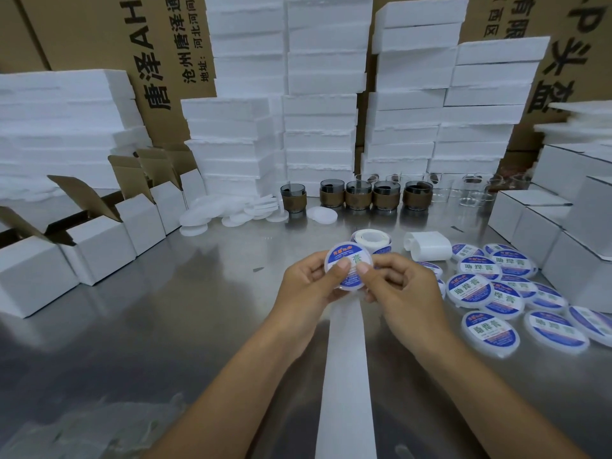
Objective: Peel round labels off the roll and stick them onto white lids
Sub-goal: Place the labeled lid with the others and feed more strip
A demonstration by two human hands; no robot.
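Note:
A white lid with a round blue-and-white label on it is held up over the steel table. My left hand grips its left side, thumb pressed on the label. My right hand holds the right side, thumb also on the label. Just behind them lies the label roll. Its empty white backing strip runs from under my hands toward me. Several labelled lids lie to the right. Bare white lids are piled at the back left.
Open white cartons line the left side and closed ones stand at the right. Dark cups with brown sleeves and clear glasses stand in a row at the back. Foam slabs are stacked behind them. A second white roll lies nearby.

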